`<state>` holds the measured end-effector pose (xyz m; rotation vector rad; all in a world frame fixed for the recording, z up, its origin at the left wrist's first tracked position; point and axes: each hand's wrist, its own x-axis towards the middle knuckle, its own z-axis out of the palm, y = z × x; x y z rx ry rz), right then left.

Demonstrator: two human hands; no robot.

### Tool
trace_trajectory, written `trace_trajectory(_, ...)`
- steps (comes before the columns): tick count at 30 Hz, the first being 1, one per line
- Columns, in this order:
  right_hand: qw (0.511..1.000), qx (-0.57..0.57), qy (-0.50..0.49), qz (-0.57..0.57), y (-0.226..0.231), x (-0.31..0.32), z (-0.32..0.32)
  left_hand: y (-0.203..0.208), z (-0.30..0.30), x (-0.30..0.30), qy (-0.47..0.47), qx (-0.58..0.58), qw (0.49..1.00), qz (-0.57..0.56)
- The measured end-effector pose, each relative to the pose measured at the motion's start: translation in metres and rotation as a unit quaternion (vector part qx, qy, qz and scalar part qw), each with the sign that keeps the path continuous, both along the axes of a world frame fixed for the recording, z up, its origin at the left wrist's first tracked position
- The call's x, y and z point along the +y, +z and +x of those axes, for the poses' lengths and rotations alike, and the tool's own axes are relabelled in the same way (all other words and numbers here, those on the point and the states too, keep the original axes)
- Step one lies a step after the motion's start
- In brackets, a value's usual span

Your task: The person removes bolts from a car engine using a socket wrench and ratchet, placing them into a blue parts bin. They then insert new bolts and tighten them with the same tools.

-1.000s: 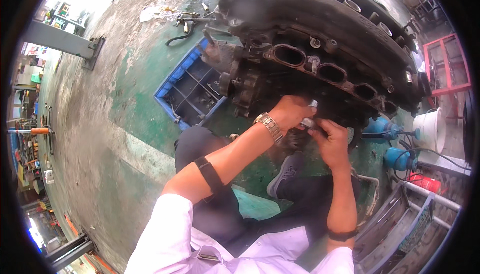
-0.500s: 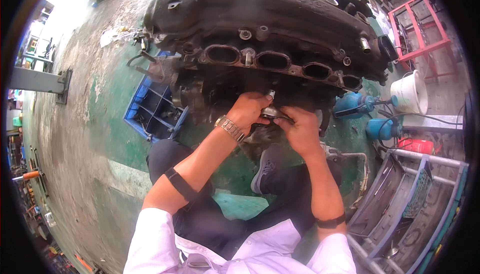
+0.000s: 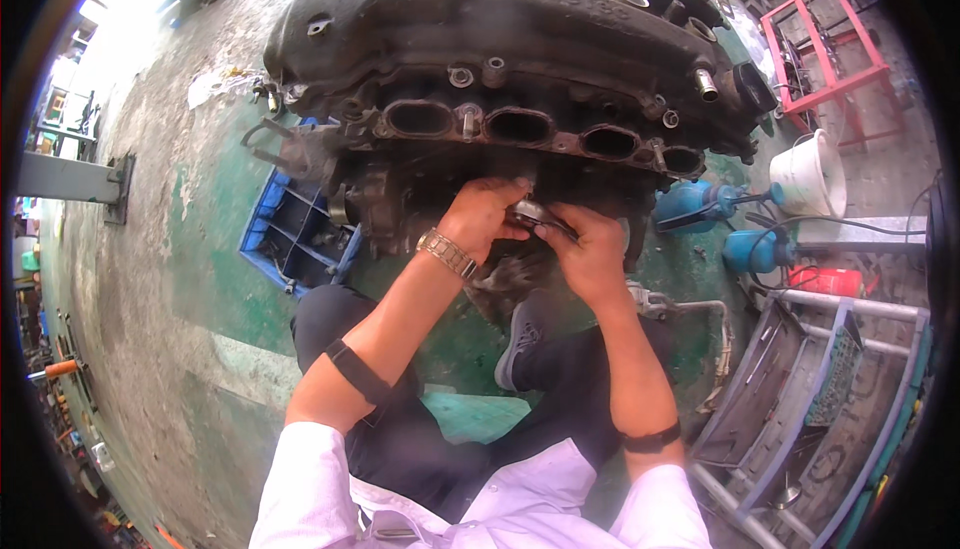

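Observation:
A dark, grimy engine fills the upper middle, its row of oval ports turned toward me. Below the ports, both hands meet on a shiny round-headed ratchet wrench. My left hand, with a metal watch at the wrist, curls its fingers and thumb round the ratchet's head close to the engine side. Closed on the short dark handle is my right hand. The ratchet's front end points up into the shadow under the ports. Whatever it touches there is too dark to make out.
A blue divided crate with parts stands left of the engine. To the right are blue bottle-like containers, a white bucket, a red metal frame and a grey tool cart. My shoe is below the engine.
The view has shifted slightly, so the engine sits a little further left. My hands stay on the ratchet wrench, whose head shows more plainly now; my left fingers have moved over its upper end.

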<state>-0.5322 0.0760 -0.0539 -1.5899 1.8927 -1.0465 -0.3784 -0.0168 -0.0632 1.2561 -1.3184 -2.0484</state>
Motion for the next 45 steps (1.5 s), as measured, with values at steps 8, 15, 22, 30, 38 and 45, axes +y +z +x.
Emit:
trace_trajectory(8, 0.989, -0.134, -0.036, 0.049, -0.004, -0.002, 0.0, 0.003, -0.004, -0.006, 0.107, 0.109, 0.97, 0.188)
trace_trajectory(15, 0.999, 0.046, -0.012, -0.011, -0.01, -0.004, -0.005, -0.015, -0.01, -0.009, 0.09, 0.096, 0.977, 0.169)
trace_trajectory(22, 0.997, -0.064, -0.036, 0.028, -0.026, -0.007, -0.003, -0.018, -0.01, -0.015, 0.076, 0.075, 0.982, 0.154)
trace_trajectory(30, 0.984, -0.167, -0.04, 0.057, -0.033, -0.008, 0.004, -0.022, -0.008, -0.019, 0.084, 0.095, 0.979, 0.161)
trace_trajectory(38, 0.998, 0.055, -0.003, -0.02, -0.011, -0.008, -0.012, -0.02, -0.007, -0.025, 0.037, 0.033, 0.993, 0.105)
trace_trajectory(45, 0.946, 0.297, 0.123, -0.032, 0.022, -0.031, -0.033, -0.004, -0.017, -0.024, 0.04, 0.021, 0.989, 0.141)
